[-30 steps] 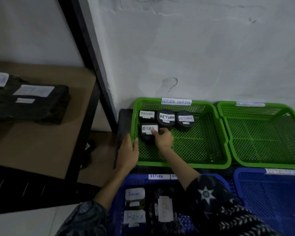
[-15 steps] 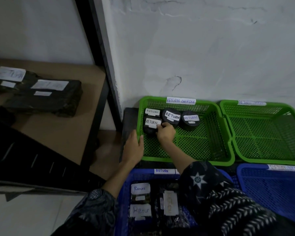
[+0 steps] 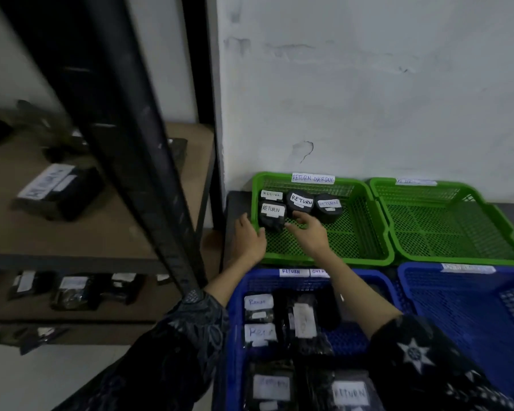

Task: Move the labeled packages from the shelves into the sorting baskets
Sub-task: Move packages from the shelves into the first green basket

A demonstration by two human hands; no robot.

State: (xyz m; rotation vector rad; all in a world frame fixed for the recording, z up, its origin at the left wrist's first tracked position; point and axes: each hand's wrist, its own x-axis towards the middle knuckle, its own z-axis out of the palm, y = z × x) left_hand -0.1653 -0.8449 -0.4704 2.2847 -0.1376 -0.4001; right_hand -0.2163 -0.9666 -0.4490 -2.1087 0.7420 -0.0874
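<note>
The right hand (image 3: 310,235) has let go of the RETURN package (image 3: 272,215), now resting in the green basket's (image 3: 324,258) near-left corner, fingers loosely spread and empty, so this drop looks finished.

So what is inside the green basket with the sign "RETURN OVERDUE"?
Four small black packages with white RETURN labels lie in the back left corner of the green basket. The rest shows bare mesh, except where the right hand covers a part.
</note>
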